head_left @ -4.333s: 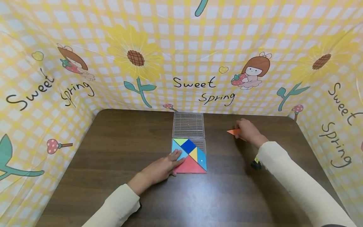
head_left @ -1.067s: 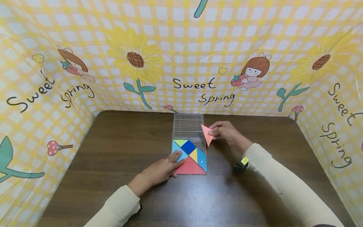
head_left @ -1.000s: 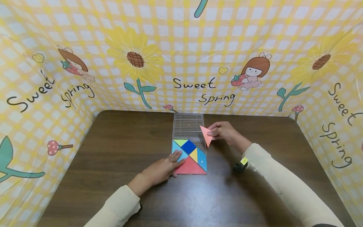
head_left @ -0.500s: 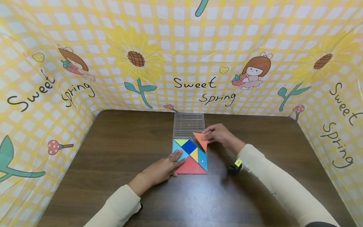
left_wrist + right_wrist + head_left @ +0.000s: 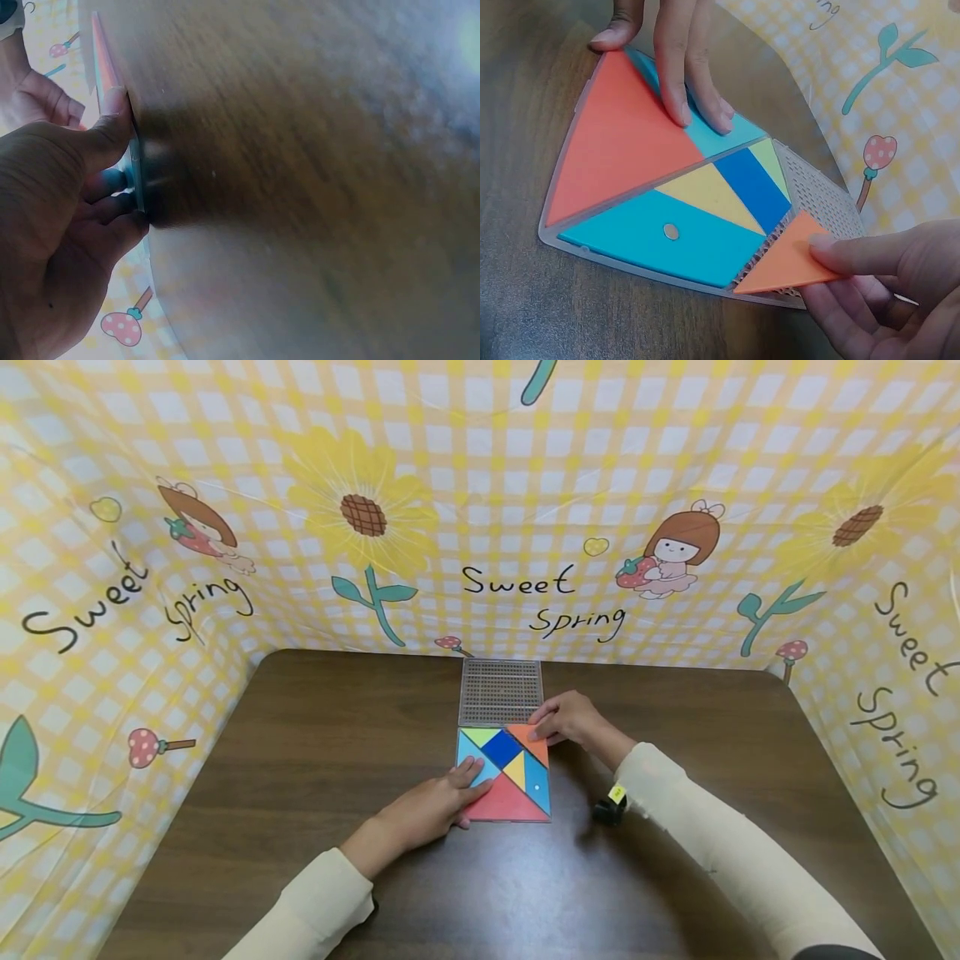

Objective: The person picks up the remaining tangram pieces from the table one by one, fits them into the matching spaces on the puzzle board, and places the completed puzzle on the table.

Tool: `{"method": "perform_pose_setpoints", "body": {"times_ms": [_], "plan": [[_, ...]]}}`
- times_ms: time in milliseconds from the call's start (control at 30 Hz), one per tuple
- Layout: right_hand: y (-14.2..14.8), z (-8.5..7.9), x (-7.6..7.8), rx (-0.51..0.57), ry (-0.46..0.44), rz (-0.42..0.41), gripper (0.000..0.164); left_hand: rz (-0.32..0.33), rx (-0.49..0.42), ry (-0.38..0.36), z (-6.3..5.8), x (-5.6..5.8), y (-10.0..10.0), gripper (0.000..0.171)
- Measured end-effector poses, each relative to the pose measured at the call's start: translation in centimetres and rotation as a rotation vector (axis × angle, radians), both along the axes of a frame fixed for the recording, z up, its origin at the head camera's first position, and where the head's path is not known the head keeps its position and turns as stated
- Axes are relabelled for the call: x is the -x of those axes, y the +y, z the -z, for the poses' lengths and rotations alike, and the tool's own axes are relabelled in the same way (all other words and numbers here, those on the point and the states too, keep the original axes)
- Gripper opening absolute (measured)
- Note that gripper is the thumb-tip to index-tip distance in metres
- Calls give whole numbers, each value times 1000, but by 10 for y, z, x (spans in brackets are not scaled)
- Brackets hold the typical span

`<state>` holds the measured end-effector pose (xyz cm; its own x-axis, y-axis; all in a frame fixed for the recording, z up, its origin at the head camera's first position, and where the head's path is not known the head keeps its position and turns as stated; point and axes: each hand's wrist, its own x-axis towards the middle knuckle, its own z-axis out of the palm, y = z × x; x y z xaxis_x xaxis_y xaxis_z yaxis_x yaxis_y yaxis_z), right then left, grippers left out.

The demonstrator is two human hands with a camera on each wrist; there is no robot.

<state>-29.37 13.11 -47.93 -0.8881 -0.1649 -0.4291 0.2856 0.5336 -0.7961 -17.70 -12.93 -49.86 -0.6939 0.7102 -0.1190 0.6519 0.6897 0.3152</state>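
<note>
A clear plastic tangram case (image 5: 570, 251) lies opened flat on the table. Its near half holds a red triangle (image 5: 504, 800), a light blue triangle (image 5: 727, 124), a teal parallelogram (image 5: 630, 236) with a round metal dot, a yellow triangle (image 5: 709, 196), a dark blue square (image 5: 501, 750) and a green triangle (image 5: 769, 159). My left hand (image 5: 431, 806) rests its fingers straight on the light blue triangle, with a digit at the near-left corner. My right hand (image 5: 573, 718) pinches an orange triangle (image 5: 791, 255) by thumb and fingers, tilted over the near half's far-right corner.
The case's other half, a gridded panel (image 5: 500, 689), lies behind, close to the table's back edge. A yellow checked cloth (image 5: 420, 460) surrounds the brown wooden table (image 5: 337, 718) at the back and both sides.
My right hand has brought the orange triangle from the right side of the table leftward to the case, turning it over the far-right corner. My left hand has stayed in place.
</note>
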Motion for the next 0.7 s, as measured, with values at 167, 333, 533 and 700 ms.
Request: {"method": "perform_pose_setpoints", "body": {"times_ms": [167, 333, 533, 700], "plan": [[-3, 2, -2, -20, 26, -2, 23, 1, 4, 7, 0, 0, 0, 57], [-6, 3, -5, -37, 96, -40, 22, -1, 6, 15, 1, 0, 0, 57], [-7, 5, -7, -134, 182, -89, 19, -5, -3, 7, 0, 0, 1, 55], [-7, 7, -8, -226, 251, -113, 19, -5, -11, 1, -1, 0, 2, 56]]}}
